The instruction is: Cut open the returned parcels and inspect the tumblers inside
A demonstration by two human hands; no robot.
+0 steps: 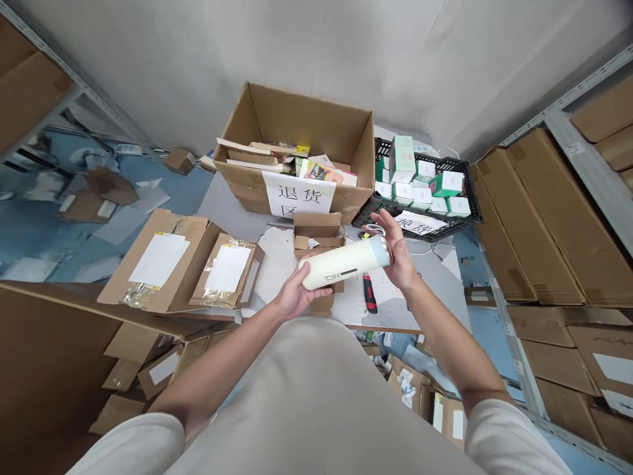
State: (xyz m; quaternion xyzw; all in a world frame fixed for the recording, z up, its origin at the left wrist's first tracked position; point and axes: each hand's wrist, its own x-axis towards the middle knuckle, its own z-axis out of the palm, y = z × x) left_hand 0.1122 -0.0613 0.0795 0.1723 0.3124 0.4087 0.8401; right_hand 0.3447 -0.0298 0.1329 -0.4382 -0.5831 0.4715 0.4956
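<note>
A cream thermos bottle (341, 262) with a pale blue lid end and a carrying loop lies nearly level between my hands, above the table. My left hand (299, 290) is closed around its base end, thumb on top and fingers beneath. At the lid end, my right hand (395, 254) curls its fingers around the lid and loop; part of the grip is hidden. Dark lettering shows on the side of the bottle. Just beyond it stands a small opened cardboard box (319, 227) with its flaps up. A red and black box cutter (369, 293) rests on the table below the lid end.
A large carton (242, 194) with books and a paper sign stands at the back. Right of it, a black crate (475, 194) holds several green-and-white boxes. Two taped parcels (153, 260) (230, 272) sit at left. Shelves of cartons (524, 218) flank the right side.
</note>
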